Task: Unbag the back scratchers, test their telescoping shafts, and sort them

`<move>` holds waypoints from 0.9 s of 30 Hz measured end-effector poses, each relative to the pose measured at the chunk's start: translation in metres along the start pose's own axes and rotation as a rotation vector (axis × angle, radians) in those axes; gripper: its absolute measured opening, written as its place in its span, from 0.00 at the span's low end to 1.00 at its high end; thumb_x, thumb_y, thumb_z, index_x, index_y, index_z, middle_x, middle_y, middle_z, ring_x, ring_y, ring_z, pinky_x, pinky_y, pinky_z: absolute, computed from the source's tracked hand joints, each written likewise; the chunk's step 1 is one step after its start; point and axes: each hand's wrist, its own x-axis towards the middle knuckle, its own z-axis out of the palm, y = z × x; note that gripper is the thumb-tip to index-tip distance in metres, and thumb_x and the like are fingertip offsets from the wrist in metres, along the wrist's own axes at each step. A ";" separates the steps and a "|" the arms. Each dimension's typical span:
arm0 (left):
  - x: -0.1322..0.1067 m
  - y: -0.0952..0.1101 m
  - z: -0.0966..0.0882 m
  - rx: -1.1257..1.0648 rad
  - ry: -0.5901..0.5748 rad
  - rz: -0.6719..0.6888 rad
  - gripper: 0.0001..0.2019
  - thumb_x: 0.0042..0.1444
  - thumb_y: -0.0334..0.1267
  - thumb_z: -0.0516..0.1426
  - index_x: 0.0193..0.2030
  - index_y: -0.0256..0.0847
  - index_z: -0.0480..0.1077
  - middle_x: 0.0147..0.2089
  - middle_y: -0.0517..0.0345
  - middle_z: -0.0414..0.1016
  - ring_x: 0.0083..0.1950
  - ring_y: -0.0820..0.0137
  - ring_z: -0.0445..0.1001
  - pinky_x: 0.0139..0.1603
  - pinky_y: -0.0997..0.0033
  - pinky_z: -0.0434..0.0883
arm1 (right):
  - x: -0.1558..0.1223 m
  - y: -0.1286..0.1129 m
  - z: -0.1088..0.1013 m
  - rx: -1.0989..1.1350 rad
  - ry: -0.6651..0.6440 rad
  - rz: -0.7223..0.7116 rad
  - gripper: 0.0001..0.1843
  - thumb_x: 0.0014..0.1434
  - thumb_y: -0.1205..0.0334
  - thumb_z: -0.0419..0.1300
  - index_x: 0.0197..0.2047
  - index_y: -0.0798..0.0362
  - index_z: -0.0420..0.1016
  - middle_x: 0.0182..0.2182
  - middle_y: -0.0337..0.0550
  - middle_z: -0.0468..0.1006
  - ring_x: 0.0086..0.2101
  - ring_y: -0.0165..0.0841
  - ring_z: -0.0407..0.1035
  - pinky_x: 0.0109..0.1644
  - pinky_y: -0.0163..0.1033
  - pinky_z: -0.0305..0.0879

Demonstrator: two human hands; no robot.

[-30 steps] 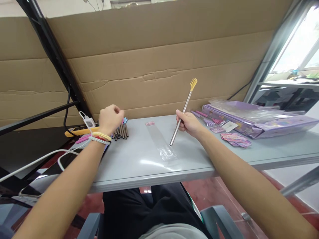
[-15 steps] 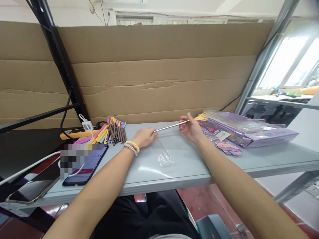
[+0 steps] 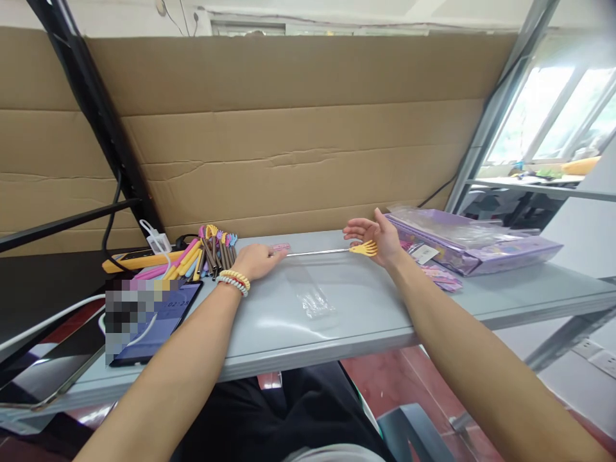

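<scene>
Pinching left hand: is gripping one end of the scratcher.
Right hand: is holding its fingers loosely spread beside the yellow claw, perhaps touching it.
Scratcher: is spanning both hands, above the table.
Clear bag: is lying on the table.

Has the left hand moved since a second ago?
Yes, rightward: the left hand, which overlapped the pile of back scratchers in view, is now right of it, nearer the plastic bag.
</scene>
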 end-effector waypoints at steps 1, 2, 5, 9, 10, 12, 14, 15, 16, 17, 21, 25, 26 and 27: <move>0.000 0.004 0.000 0.022 0.001 0.002 0.34 0.57 0.63 0.36 0.21 0.39 0.70 0.25 0.48 0.72 0.31 0.63 0.71 0.29 0.67 0.56 | -0.002 0.000 0.003 -0.011 -0.032 -0.011 0.31 0.52 0.32 0.49 0.33 0.53 0.74 0.32 0.48 0.78 0.32 0.35 0.72 0.29 0.37 0.66; 0.000 0.009 0.001 0.037 0.002 0.015 0.35 0.58 0.62 0.36 0.22 0.39 0.71 0.27 0.47 0.74 0.32 0.62 0.72 0.30 0.67 0.58 | -0.004 0.001 0.007 -0.027 -0.060 -0.024 0.32 0.51 0.31 0.48 0.34 0.53 0.74 0.34 0.48 0.78 0.34 0.36 0.72 0.30 0.37 0.66; -0.002 0.029 0.004 0.039 0.009 0.139 0.34 0.58 0.62 0.36 0.26 0.40 0.73 0.36 0.46 0.77 0.39 0.61 0.74 0.37 0.67 0.63 | -0.008 0.010 0.023 -0.121 -0.163 -0.051 0.30 0.49 0.33 0.53 0.36 0.52 0.75 0.36 0.48 0.78 0.37 0.37 0.71 0.34 0.37 0.66; -0.007 0.047 0.003 0.075 0.005 0.195 0.36 0.54 0.66 0.38 0.27 0.38 0.74 0.37 0.43 0.77 0.44 0.58 0.74 0.40 0.66 0.65 | -0.014 0.027 0.044 -0.379 -0.292 -0.061 0.24 0.46 0.40 0.62 0.36 0.53 0.76 0.34 0.47 0.77 0.36 0.36 0.70 0.35 0.36 0.63; -0.009 0.047 0.003 0.086 0.005 0.185 0.35 0.54 0.66 0.39 0.27 0.38 0.74 0.37 0.43 0.77 0.43 0.58 0.74 0.39 0.66 0.65 | -0.015 0.030 0.047 -0.458 -0.321 -0.041 0.23 0.46 0.42 0.63 0.36 0.54 0.76 0.32 0.46 0.77 0.33 0.34 0.69 0.33 0.36 0.62; -0.011 0.045 0.001 0.106 0.005 0.162 0.33 0.54 0.65 0.41 0.28 0.38 0.74 0.35 0.43 0.77 0.41 0.58 0.75 0.38 0.65 0.65 | -0.016 0.034 0.050 -0.630 -0.375 0.003 0.20 0.46 0.45 0.63 0.33 0.55 0.75 0.26 0.43 0.75 0.27 0.31 0.66 0.29 0.35 0.58; -0.012 0.041 0.001 0.106 -0.006 0.148 0.32 0.55 0.63 0.42 0.28 0.38 0.74 0.33 0.44 0.76 0.39 0.57 0.75 0.37 0.65 0.65 | -0.016 0.035 0.051 -0.810 -0.391 -0.004 0.17 0.47 0.48 0.63 0.30 0.55 0.74 0.19 0.38 0.70 0.22 0.28 0.61 0.26 0.35 0.54; -0.011 0.039 0.002 0.097 -0.012 0.146 0.32 0.55 0.63 0.42 0.28 0.38 0.74 0.32 0.44 0.76 0.39 0.57 0.75 0.36 0.65 0.65 | -0.016 0.035 0.051 -0.885 -0.380 -0.028 0.17 0.47 0.48 0.63 0.29 0.55 0.74 0.17 0.36 0.67 0.21 0.27 0.59 0.26 0.34 0.52; -0.011 0.038 0.002 0.087 -0.016 0.147 0.31 0.55 0.63 0.42 0.28 0.38 0.74 0.32 0.45 0.76 0.39 0.57 0.75 0.36 0.65 0.64 | -0.015 0.035 0.051 -0.948 -0.362 -0.052 0.16 0.47 0.48 0.62 0.28 0.55 0.74 0.16 0.35 0.65 0.20 0.26 0.57 0.26 0.34 0.51; -0.011 0.037 0.003 0.076 -0.017 0.148 0.31 0.55 0.62 0.43 0.27 0.39 0.74 0.32 0.46 0.76 0.38 0.58 0.74 0.35 0.65 0.64 | -0.015 0.035 0.051 -1.001 -0.343 -0.069 0.17 0.47 0.48 0.62 0.27 0.55 0.73 0.16 0.35 0.64 0.20 0.26 0.56 0.25 0.34 0.50; -0.011 0.036 0.006 0.031 -0.007 0.149 0.28 0.55 0.61 0.44 0.27 0.39 0.72 0.32 0.48 0.76 0.37 0.60 0.74 0.34 0.66 0.64 | -0.013 0.032 0.049 -1.134 -0.322 -0.076 0.20 0.46 0.44 0.62 0.23 0.54 0.70 0.17 0.35 0.64 0.21 0.26 0.55 0.25 0.35 0.49; -0.010 0.041 0.008 -0.033 0.004 0.132 0.27 0.55 0.60 0.45 0.29 0.40 0.72 0.37 0.49 0.77 0.41 0.61 0.73 0.38 0.66 0.65 | -0.010 0.030 0.044 -1.191 -0.312 -0.076 0.24 0.45 0.40 0.61 0.20 0.54 0.66 0.16 0.36 0.63 0.21 0.26 0.54 0.25 0.36 0.47; -0.009 0.043 0.009 -0.048 0.008 0.123 0.26 0.56 0.60 0.45 0.30 0.40 0.72 0.39 0.49 0.77 0.43 0.60 0.73 0.39 0.66 0.65 | -0.010 0.030 0.042 -1.205 -0.307 -0.074 0.25 0.45 0.39 0.61 0.20 0.54 0.66 0.16 0.36 0.63 0.21 0.26 0.54 0.25 0.36 0.47; -0.009 0.045 0.008 -0.056 0.020 0.100 0.26 0.56 0.59 0.45 0.32 0.39 0.73 0.41 0.49 0.76 0.44 0.60 0.72 0.42 0.65 0.65 | -0.009 0.029 0.040 -1.223 -0.303 -0.069 0.25 0.44 0.39 0.61 0.19 0.54 0.66 0.16 0.36 0.63 0.21 0.26 0.54 0.25 0.36 0.47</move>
